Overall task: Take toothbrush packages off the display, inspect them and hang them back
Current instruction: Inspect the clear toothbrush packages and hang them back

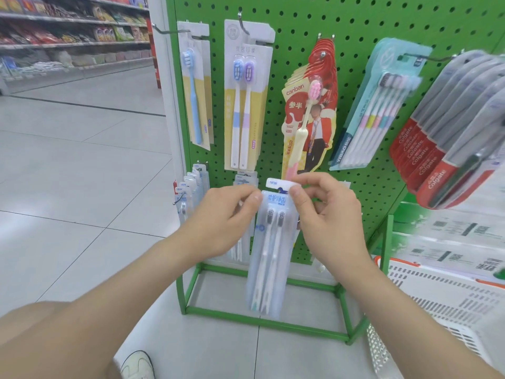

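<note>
A person crouched at a green perforated metal pegboard display in a shop aisle holds a clear, pale-blue blister pack of two white toothbrushes in front of the board's bottom row, near its lower edge. The left hand pinches the pack's upper left edge between thumb and fingertips. The right hand pinches the white card header tab at its top. The rest of the pack hangs free over the stand's green base frame.

The peg meant for it is hidden behind the fingers, so the hanging hole may well miss it. With only two light pinches at the top, a slip would drop the pack onto the tiled floor. Pressing the tab hard against the peg could crease or tear it. A careless elbow might also dislodge the similar blister packs on the wire hook at the board's lower left edge.
</note>
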